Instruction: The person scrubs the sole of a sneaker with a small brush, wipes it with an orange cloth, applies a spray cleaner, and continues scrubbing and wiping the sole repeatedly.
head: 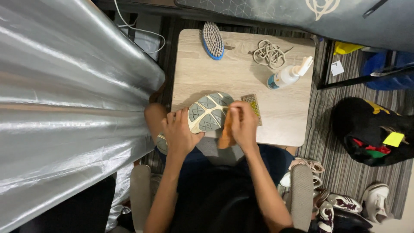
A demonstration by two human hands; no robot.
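Observation:
My left hand (180,133) grips a shoe (207,113) turned sole-up, its grey and cream tread facing me, at the near edge of a small wooden table (280,116). My right hand (243,123) presses an orange cloth (225,134) against the right side of the sole. A small wooden brush (253,108) lies on the table just beyond my right hand.
A blue-backed bristle brush (213,40), a coil of laces (269,53) and a white spray bottle (288,75) lie on the far half of the table. A silver cover (64,108) fills the left. A black bag (373,129) and several shoes (345,203) sit on the striped rug at right.

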